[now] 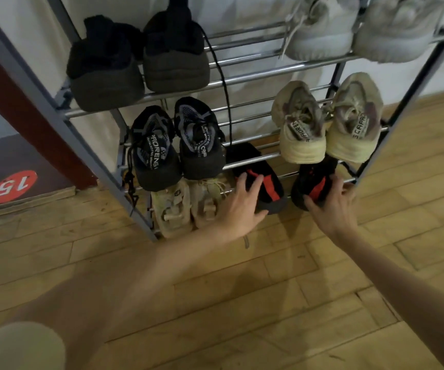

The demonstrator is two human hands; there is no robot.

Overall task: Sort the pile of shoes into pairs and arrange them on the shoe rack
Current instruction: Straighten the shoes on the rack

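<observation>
A metal shoe rack (255,73) stands against the wall with pairs on its tiers. On the bottom tier lie two black shoes with red stripes. My left hand (242,206) rests on the heel of the left black-and-red shoe (270,182), fingers spread over it. My right hand (333,206) grips the heel of the right black-and-red shoe (313,182). A beige pair (186,206) sits to their left on the same tier.
Above are a black printed pair (175,148), a cream pair (327,124), dark fleece boots (138,57) and pale sneakers (359,28). A black lace (226,97) hangs down. Wood floor (242,303) lies in front; a red "15" sticker (12,186) is at left.
</observation>
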